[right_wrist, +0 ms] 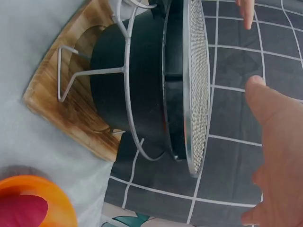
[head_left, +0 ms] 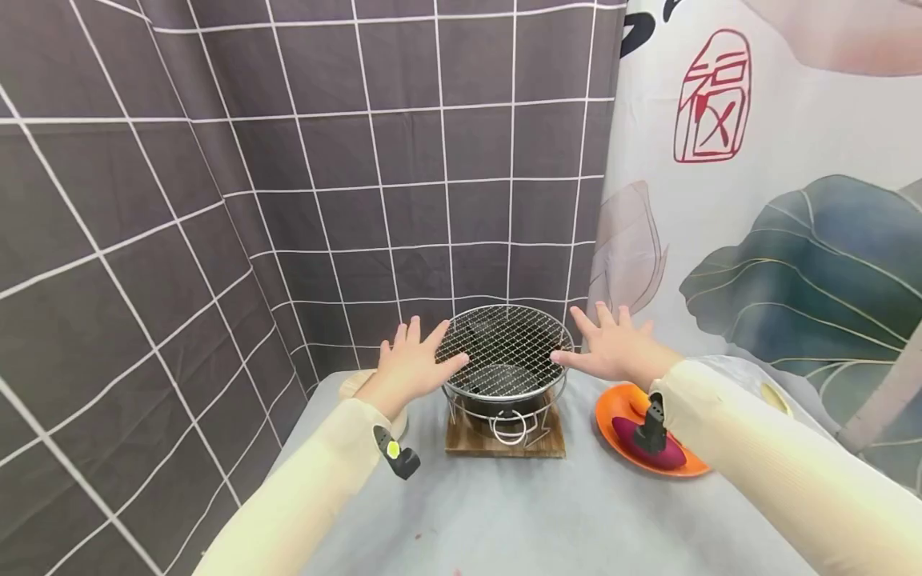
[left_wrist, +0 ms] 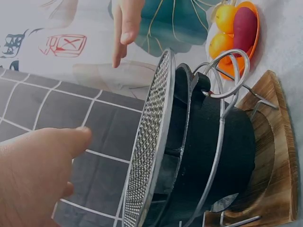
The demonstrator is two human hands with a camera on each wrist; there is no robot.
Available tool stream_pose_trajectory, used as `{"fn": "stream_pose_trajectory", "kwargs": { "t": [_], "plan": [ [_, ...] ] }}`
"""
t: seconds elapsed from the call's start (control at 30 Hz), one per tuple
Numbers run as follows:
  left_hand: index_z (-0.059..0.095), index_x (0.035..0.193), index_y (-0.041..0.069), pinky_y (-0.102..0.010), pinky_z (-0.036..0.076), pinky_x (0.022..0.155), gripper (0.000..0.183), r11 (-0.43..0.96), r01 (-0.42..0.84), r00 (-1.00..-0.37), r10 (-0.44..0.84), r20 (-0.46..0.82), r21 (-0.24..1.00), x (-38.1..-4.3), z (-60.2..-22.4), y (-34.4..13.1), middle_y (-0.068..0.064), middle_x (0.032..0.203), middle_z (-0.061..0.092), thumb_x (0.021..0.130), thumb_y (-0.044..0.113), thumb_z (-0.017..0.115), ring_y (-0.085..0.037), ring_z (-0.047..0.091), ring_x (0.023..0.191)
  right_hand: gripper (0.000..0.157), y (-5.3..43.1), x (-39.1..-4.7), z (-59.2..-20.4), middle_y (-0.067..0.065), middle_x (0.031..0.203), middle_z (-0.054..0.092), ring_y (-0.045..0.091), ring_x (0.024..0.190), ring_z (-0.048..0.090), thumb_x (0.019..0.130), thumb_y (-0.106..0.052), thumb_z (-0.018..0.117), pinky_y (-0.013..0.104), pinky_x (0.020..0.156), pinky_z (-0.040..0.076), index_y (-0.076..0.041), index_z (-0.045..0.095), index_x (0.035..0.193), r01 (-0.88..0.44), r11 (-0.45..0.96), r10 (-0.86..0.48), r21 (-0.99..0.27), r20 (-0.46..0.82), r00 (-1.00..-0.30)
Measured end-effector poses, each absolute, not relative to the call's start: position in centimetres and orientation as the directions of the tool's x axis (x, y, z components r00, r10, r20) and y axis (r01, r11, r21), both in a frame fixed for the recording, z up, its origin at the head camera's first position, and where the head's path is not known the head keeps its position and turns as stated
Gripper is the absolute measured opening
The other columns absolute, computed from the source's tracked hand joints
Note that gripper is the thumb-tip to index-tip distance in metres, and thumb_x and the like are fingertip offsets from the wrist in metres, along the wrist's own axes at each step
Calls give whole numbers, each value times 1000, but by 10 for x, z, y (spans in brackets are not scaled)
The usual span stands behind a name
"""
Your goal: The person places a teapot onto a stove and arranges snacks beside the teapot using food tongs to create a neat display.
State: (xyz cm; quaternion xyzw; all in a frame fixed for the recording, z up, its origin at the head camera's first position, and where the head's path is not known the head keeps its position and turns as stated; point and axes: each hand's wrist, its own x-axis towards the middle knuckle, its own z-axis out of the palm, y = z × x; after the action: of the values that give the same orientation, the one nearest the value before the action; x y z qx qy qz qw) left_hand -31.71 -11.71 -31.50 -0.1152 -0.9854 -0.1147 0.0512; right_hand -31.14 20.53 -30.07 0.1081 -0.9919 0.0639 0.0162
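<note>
A black charcoal stove (left_wrist: 213, 142) sits in a wire stand on a square wooden board (head_left: 504, 445), topped by a round mesh grill (head_left: 504, 352). My left hand (head_left: 412, 362) hovers at the grill's left side, fingers spread and straight, holding nothing. On the opposite side my right hand (head_left: 612, 348) is spread the same way, palm down and holding nothing. Both wrist views show a gap between the hand and the mesh, with the hands above its level. A wire ring handle (head_left: 508, 428) faces the front of the stand.
Right of the stove, an orange plate (head_left: 687, 468) bears a purple eggplant-like piece (head_left: 648, 442) and orange-yellow fruit (left_wrist: 226, 19). A pale round object (head_left: 398, 424) stands partly hidden behind the left wrist. A dark tiled-pattern curtain (head_left: 403, 152) hangs behind the stove.
</note>
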Motion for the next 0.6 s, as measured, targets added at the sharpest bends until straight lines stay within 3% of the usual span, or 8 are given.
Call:
{"fn": "stream_pose_trajectory", "kwargs": {
  "t": [0.2,0.43,0.6],
  "plan": [
    [44,153,15,-58,41,112,66,919,334,-924,275,264,210,-316,-322,-125,-22,158,36,100,53,48,-39,40,143,93,213,-312,-309,41,154,26,64,141,20,95,-67,50,88,102,17,-1,30,157,-270,957,-257,-111,119,-959],
    [50,149,11,-53,43,112,59,900,376,-900,299,317,220,-311,-333,-138,-17,156,43,101,45,51,-35,46,140,84,226,-312,-324,38,146,43,57,137,37,97,-54,57,72,111,31,14,43,144,-356,930,-331,-92,210,-920],
    [51,147,6,-48,40,115,60,897,375,-903,296,311,235,-305,-344,-148,-13,154,47,101,43,52,-31,46,141,74,232,-308,-335,34,142,50,51,132,48,97,-47,61,63,109,40,14,51,138,-389,917,-358,-88,249,-900]
  ]
}}
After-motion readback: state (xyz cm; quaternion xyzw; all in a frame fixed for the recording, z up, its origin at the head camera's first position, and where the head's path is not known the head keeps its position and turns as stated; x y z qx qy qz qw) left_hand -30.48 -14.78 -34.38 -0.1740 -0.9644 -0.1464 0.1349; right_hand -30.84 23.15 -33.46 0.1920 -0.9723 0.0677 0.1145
